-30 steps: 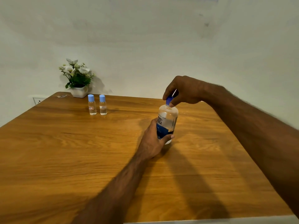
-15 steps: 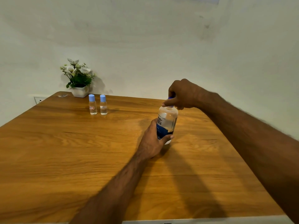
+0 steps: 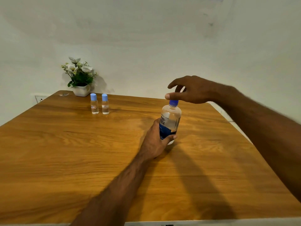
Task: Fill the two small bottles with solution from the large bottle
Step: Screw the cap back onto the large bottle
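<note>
Blue is the cap (image 3: pixel 173 102) on the big bottle (image 3: pixel 170 122), and your right hand (image 3: pixel 192 90) is just above it with the fingers spread loosely; the thumb tip sits right at the top of the cap, but I cannot tell if it touches, and the hand holds nothing. Your left hand (image 3: pixel 156 139) is wrapped around the lower part of the big bottle and keeps it standing upright on the wooden table (image 3: pixel 65 152). The big bottle looks mostly full of clear liquid, and its cap looks closed. Far across the table, well apart from your hands, the two small bottles (image 3: pixel 99 104) stand side by side with their light blue caps on. Behind them, by the wall, is a small white pot of flowers (image 3: pixel 79 75). So I think the job has hardly begun: every cap has yet to come off, and no pouring into either small bottle is done yet.
</note>
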